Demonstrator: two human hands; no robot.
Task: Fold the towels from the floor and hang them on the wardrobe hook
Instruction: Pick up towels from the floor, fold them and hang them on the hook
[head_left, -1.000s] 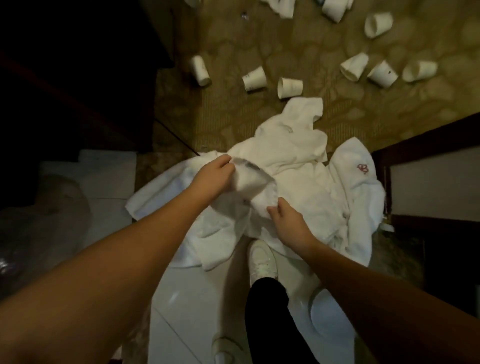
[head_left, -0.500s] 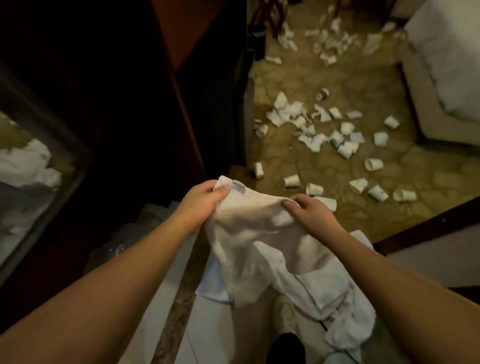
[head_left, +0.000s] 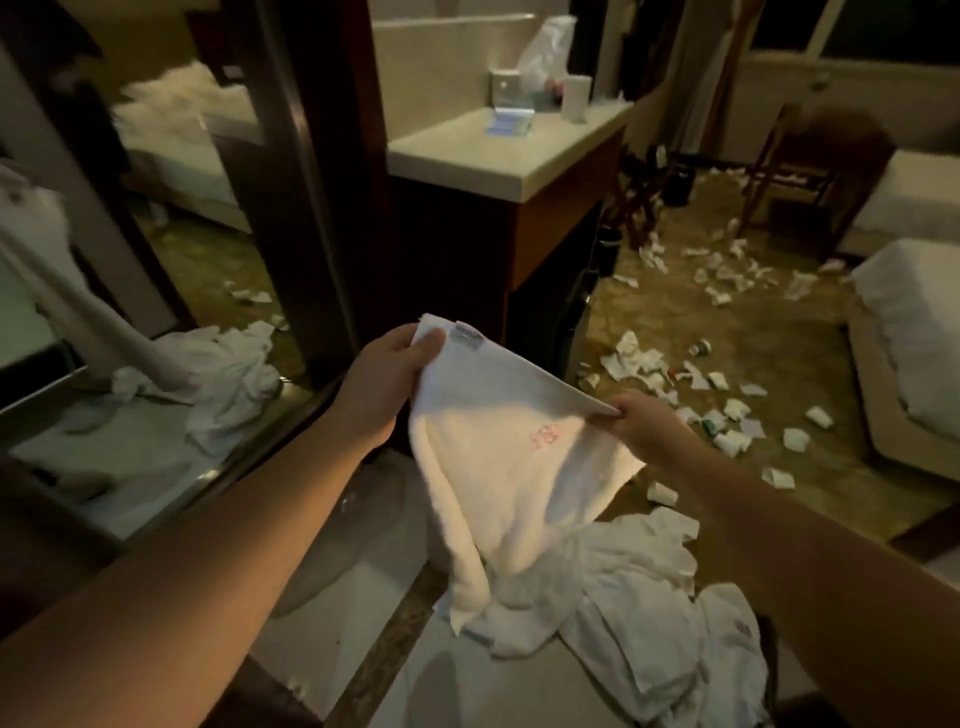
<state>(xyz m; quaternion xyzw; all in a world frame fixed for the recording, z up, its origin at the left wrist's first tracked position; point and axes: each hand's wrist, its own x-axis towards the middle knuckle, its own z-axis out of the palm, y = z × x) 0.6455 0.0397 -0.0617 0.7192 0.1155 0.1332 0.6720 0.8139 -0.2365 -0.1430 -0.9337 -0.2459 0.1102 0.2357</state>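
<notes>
Towel (head_left: 498, 467) above floor pile (head_left: 649, 613), counter (head_left: 498, 156) behind

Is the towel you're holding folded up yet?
Not yet. The towel hangs loose and spread between the left hand and right hand, each gripping its top edge.

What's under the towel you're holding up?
Under the held towel, more white towels lie crumpled on the floor. Its bottom end touches that pile. What lies beneath the pile is covered.
</notes>
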